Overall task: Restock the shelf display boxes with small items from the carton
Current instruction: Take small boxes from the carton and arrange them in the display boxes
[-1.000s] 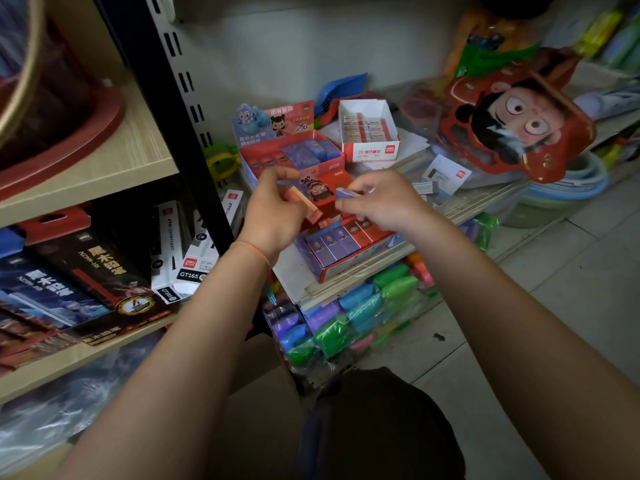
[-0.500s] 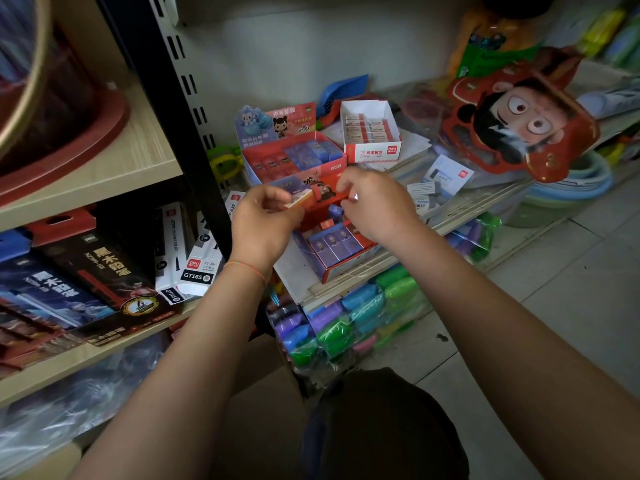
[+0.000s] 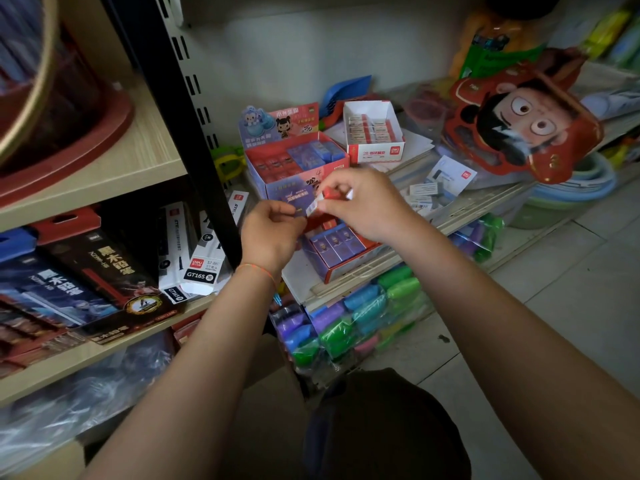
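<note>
— Eraser packs: where does the small red-and-white item (image 3: 329, 195) sit?
— Pinched in the right hand (image 3: 369, 206), fingers curled round it, just above the red-and-blue display box (image 3: 294, 168) on the shelf (image 3: 460, 220).
— And the left hand (image 3: 270, 232)?
— Touching the right one, fingers curled at a white tab end of the item (image 3: 313, 207); what it grips beyond that, I cannot tell.
— Room to move?
— Tight on the left: the black upright post (image 3: 207, 168) stands near the left wrist. A lower box of blue packs (image 3: 341, 249) lies under the hands at the shelf's front edge; the white box (image 3: 375, 133) stands behind.
</note>
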A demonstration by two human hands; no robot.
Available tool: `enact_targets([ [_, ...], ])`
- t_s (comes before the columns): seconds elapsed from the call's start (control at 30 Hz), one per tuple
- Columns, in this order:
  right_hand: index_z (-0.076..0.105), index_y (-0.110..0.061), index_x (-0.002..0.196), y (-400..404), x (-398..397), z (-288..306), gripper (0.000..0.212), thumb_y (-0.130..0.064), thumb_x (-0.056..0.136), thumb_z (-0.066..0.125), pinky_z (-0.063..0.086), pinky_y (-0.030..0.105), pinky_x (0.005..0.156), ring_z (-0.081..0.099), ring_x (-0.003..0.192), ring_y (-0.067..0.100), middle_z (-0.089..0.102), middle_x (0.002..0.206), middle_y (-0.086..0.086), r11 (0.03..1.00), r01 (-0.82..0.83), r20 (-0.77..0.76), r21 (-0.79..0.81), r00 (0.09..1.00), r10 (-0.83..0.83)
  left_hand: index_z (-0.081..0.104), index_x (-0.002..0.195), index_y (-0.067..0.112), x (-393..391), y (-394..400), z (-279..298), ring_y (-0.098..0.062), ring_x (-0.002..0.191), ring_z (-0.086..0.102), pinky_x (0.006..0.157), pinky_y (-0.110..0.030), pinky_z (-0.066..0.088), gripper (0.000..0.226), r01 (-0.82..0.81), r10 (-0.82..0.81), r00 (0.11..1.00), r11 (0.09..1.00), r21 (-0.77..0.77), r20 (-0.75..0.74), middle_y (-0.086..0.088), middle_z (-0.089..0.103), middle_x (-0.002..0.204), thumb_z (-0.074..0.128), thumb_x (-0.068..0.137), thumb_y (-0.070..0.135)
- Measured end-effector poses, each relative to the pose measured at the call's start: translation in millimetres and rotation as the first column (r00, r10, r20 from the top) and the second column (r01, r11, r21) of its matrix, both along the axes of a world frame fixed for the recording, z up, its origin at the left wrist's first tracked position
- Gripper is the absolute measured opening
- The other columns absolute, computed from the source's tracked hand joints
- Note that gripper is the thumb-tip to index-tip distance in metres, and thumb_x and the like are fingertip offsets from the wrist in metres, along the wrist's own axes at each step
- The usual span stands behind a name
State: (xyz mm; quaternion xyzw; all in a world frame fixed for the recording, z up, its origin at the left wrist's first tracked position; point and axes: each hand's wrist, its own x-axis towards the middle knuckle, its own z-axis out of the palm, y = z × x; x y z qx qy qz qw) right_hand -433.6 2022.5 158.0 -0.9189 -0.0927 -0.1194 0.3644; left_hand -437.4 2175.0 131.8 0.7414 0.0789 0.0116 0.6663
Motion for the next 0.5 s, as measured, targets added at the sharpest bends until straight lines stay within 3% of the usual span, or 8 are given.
enact_targets([
  [0.1,0.073,-0.022,0.095,7.3,-1.7,-8.7,0.011,-0.023,0.084,0.074,0.052,0.033,0.076,0.060,0.083,0.013,0.065,0.086,-0.008,0.982,-0.028,-0.032,-0.189,0.999,0.022,0.053,0.079,0.014,-0.2,0.6,-3.2,-0.018,0.057,0.053,0.045,-0.020,0.048,0.026,0.018,-0.017,0.999,1.000,0.019,-0.052,-0.006,0.055,0.072,0.055,0.087,-0.011],
  [0.17,0.073,-0.020,0.104,9.3,-3.1,-11.7,0.019,-0.025,0.085,0.073,0.050,0.028,0.076,0.058,0.081,0.010,0.063,0.084,-0.010,0.986,-0.038,-0.035,-0.161,0.999,0.032,0.054,0.079,0.014,-0.9,1.6,-4.4,-0.019,0.056,0.053,0.046,-0.020,0.048,0.028,0.016,-0.016,0.999,1.000,0.018,-0.048,-0.007,0.056,0.072,0.052,0.086,-0.013],
  [0.27,0.072,-0.023,0.108,7.5,-4.4,-5.4,0.024,-0.032,0.087,0.069,0.047,0.021,0.074,0.059,0.080,0.005,0.060,0.082,-0.016,0.998,0.038,-0.084,0.049,0.996,-0.034,0.055,0.079,0.014,-0.6,2.5,-5.8,-0.015,0.053,0.054,0.044,-0.018,0.045,0.027,0.027,-0.026,0.999,0.999,0.041,-0.034,-0.006,0.057,0.070,0.052,0.086,-0.012],
  [0.37,0.067,-0.017,0.113,2.1,-2.7,7.3,0.041,-0.040,0.082,0.053,0.042,0.027,0.057,0.053,0.058,0.007,0.060,0.073,-0.005,0.885,0.168,-0.370,0.434,0.929,0.005,0.057,0.075,0.017,4.1,2.1,-5.9,-0.007,0.052,0.054,0.053,-0.017,0.044,0.026,0.013,-0.015,1.000,0.994,0.106,0.021,-0.003,0.058,0.070,0.057,0.085,-0.007],
  [0.43,0.063,-0.013,0.120,-6.9,-3.6,13.7,0.041,-0.022,0.085,0.044,0.035,0.027,0.052,0.044,0.052,0.012,0.053,0.067,0.003,0.691,0.247,-0.466,0.679,0.873,0.146,0.058,0.072,0.021,9.3,-1.5,-4.0,-0.012,0.062,0.054,0.067,-0.024,0.047,0.026,0.007,-0.017,0.997,0.990,0.144,0.072,0.000,0.059,0.070,0.059,0.086,-0.001],
  [0.5,0.062,-0.013,0.124,-18.1,-4.6,22.4,0.048,0.001,0.086,0.036,0.041,0.027,0.057,0.048,0.061,0.015,0.052,0.074,0.007,0.619,0.314,-0.506,0.720,0.848,0.160,0.058,0.070,0.023,13.2,-9.2,2.4,-0.012,0.066,0.054,0.073,-0.025,0.046,0.026,0.005,-0.028,0.992,0.983,0.184,0.124,0.005,0.059,0.070,0.060,0.087,0.003],
])
